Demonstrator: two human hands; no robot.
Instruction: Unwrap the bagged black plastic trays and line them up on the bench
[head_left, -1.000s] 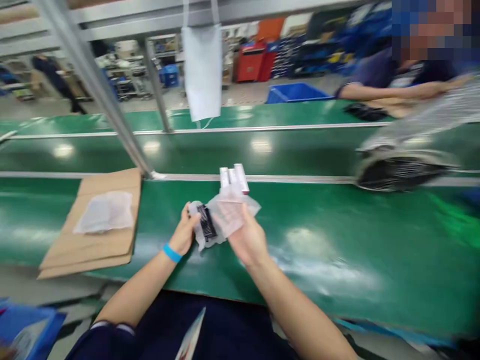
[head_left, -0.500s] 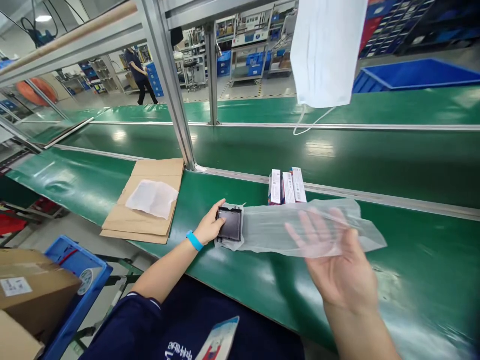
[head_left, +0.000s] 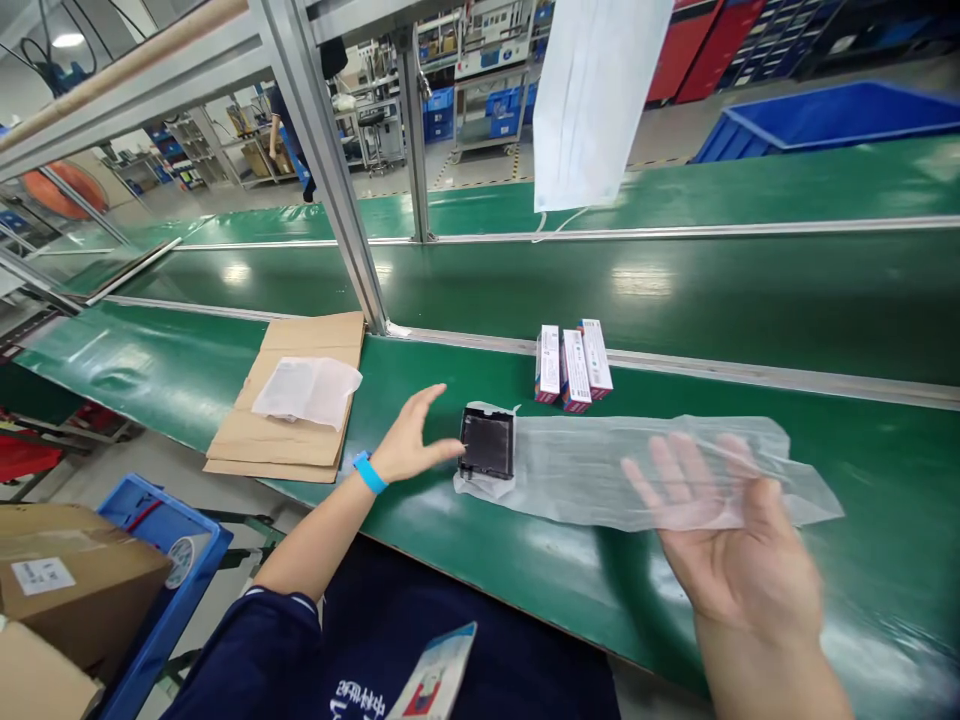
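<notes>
A flat, square black part (head_left: 488,443) with a framed dark face lies on the left end of a long translucent plastic sheet (head_left: 570,470). Just left of that part is my left hand (head_left: 414,440), open, thumb and fingers apart, its thumb tip by the part's edge. Palm up, my right hand (head_left: 735,540) has its outstretched fingers under the sheet's right portion, showing through it, with the thumb on the upper side. The sheet stretches on past this hand to the right. Three small printed boxes (head_left: 574,368) stand behind the sheet.
Flattened cardboard (head_left: 281,400) bears a white sheet (head_left: 309,390) at left. A metal post (head_left: 330,170) rises behind the green bench (head_left: 442,570). A face mask (head_left: 596,110) hangs above. A blue crate (head_left: 199,570) with cartons stands lower left; a co-worker (head_left: 289,135) is far behind.
My left hand has let go of the black part and opened. The sheet and the part have shifted right along with my right hand.
</notes>
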